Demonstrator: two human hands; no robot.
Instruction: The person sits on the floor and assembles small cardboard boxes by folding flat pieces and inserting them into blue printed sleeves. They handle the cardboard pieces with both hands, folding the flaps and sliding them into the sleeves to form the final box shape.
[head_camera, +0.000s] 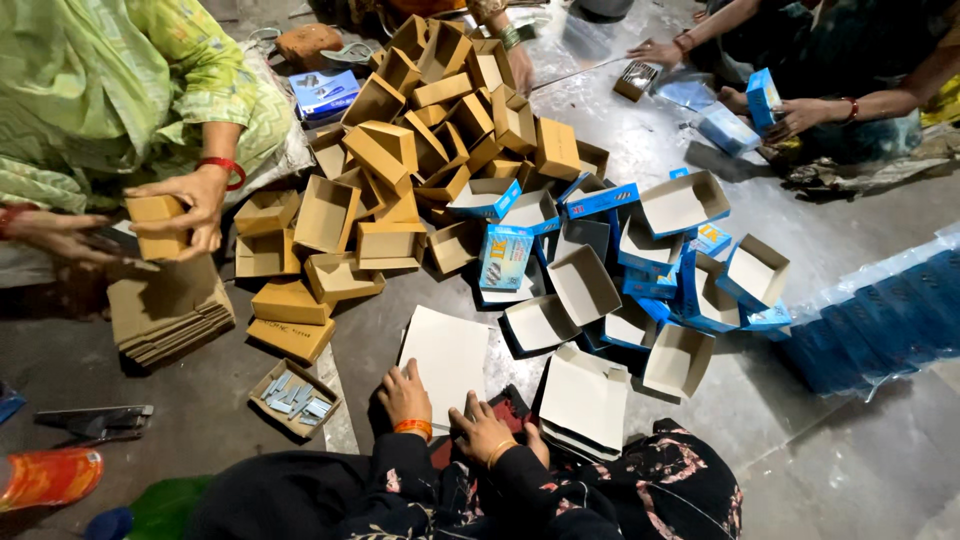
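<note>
Head view: grey floor (880, 470) is mostly covered; bare patches only at the near right corner and near left, between the stack of flat brown cardboard (165, 320) and a small brown tray (293, 397) holding pale metal clips. Left hand (405, 398) lies flat, fingers spread, pressing the near edge of a white flat carton blank (447, 358). Right hand (482, 428) is loosely curled, resting just beside that blank on the dark lap, gripping nothing visible. Stack of white folded blanks (585, 397) sits just right of the hands. Beyond them, a heap of open blue-and-white boxes (640, 270), all empty, touching a heap of empty brown open boxes (420, 150) to its left. Wrapped blue bundle (880, 320) at the right edge. Co-worker's hand (195, 210) at left grips a brown box (158, 225).
</note>
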